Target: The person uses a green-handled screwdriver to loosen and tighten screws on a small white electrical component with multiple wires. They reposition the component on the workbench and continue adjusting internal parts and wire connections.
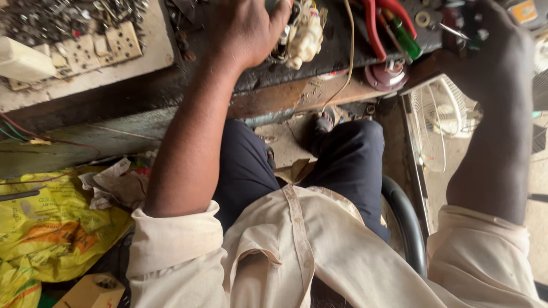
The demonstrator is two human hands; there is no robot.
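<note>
Curled shut, your left hand (248,28) pinned the cream plug part (305,34) to the bench (274,97) at twelve o'clock, steadying it, while your right hand (491,51), grip unclear, reached toward two o'clock near the pliers (379,25).

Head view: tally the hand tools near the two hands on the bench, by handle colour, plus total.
Red-handled pliers: 1
Green-handled screwdriver: 1
Total: 2
Both lie between the left hand and the right hand. Other tools may be hidden in the clutter at the bench's back edge; too dark to tell.
</note>
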